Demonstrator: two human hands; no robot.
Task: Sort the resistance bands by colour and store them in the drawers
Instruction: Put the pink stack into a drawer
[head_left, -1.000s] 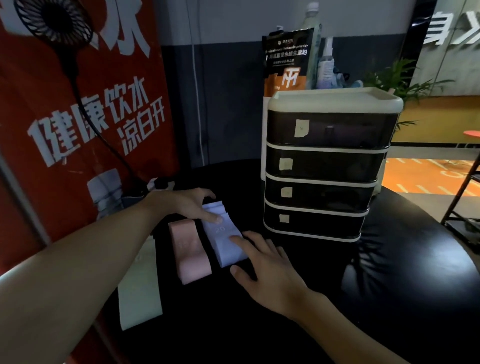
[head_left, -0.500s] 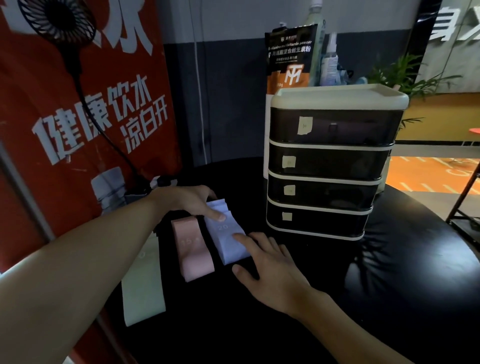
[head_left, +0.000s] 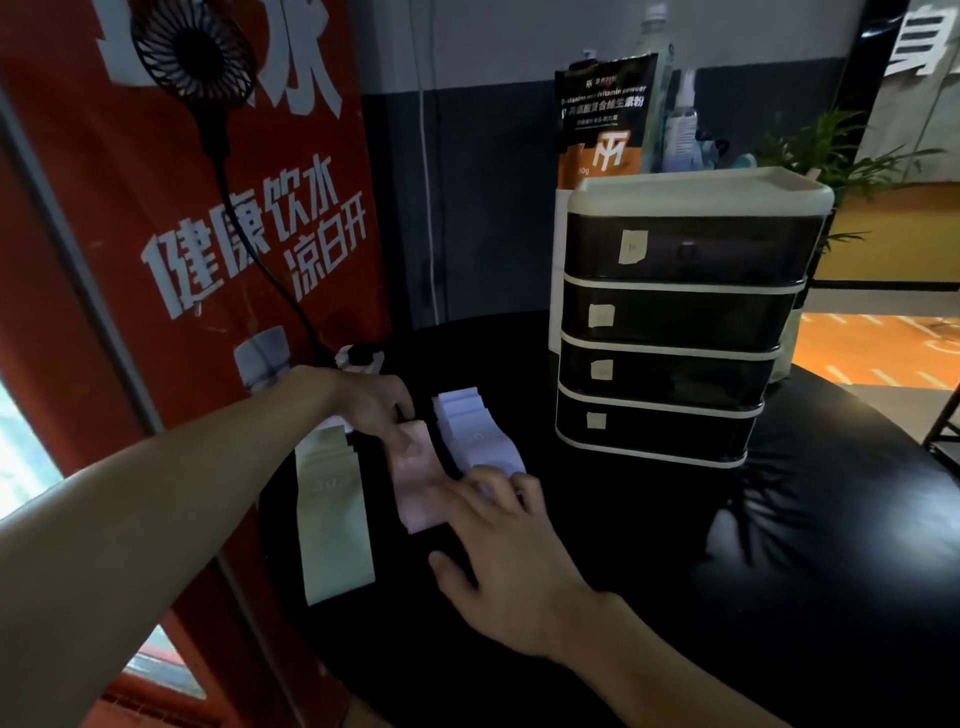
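Sorting step, drawer unit (head_left: 670, 332) closed: left hand (head_left: 371, 408) on pink bands (head_left: 418, 493), grip unclear; right hand (head_left: 511, 571) flat and spread, touching lilac bands (head_left: 475, 439); next move likely needs one drawer opened.

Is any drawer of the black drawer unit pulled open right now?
No, all four drawers of the drawer unit sit flush in the frame, with none pulled out.

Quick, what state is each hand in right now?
Left hand: fingertips on the pink band, grip cannot be told.
Right hand: open, straight fingers touching the lilac band.
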